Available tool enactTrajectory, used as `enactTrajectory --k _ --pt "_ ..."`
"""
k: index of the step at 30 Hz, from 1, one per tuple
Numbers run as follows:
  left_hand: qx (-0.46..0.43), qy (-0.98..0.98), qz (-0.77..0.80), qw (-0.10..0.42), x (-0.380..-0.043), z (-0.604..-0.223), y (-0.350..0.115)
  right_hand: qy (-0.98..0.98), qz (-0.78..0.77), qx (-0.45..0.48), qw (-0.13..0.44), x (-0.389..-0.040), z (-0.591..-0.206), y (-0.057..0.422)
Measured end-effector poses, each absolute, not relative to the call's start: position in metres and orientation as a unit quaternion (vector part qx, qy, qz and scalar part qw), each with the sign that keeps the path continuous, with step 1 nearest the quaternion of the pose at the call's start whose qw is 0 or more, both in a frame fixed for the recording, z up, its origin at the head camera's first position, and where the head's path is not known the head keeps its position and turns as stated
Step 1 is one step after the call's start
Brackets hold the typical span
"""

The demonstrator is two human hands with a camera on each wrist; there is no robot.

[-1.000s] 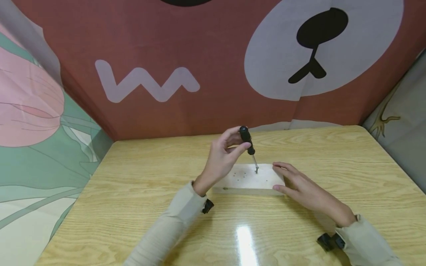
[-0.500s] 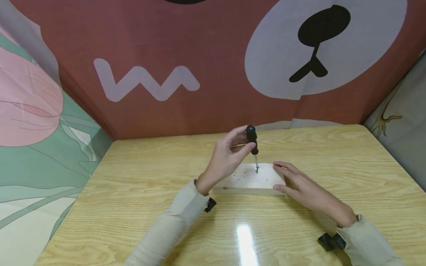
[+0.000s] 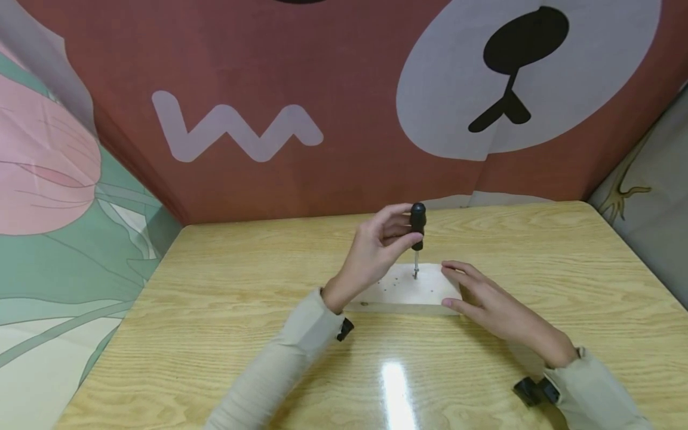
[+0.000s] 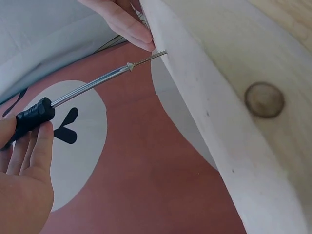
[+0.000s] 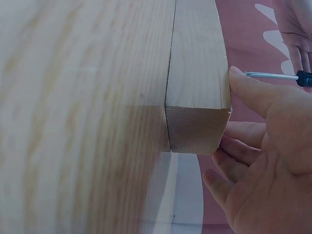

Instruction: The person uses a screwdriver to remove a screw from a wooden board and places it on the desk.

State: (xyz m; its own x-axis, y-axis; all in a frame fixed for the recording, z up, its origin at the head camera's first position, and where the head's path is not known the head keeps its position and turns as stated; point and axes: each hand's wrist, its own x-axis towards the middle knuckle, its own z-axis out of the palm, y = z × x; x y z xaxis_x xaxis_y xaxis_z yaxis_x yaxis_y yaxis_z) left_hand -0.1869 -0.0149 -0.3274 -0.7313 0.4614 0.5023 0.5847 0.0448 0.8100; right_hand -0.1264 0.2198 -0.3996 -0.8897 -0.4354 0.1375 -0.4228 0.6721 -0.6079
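Observation:
My left hand grips the black handle of a screwdriver between thumb and fingers. The screwdriver stands nearly upright over a pale wooden block lying flat on the table. In the left wrist view its shaft meets the head of a thin threaded screw, whose point is in the block's top face, with much of the thread exposed. My right hand holds the block's right end, thumb at the near edge and fingers at the far one. Several small dark holes dot the top face left of the screw.
The wood-grain table ends at the back against a reddish-brown cloth printed with a cartoon face. Patterned cloth also hangs at both sides. Dark wrist devices sit below the cuffs.
The screwdriver's handle has swung rightward from a tilt to nearly upright, my left hand moving right with it. Its tip stays at the screw; the right hand and block hold still.

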Motion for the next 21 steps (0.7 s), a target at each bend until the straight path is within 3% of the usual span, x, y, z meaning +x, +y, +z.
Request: enactTrajectory --k 21 --pt "-0.356 -0.708 -0.604 0.087 -0.1851 -0.3324 -0.0088 0.916 -0.331 -0.226 0.012 -0.1263 -0.3996 0.2192"
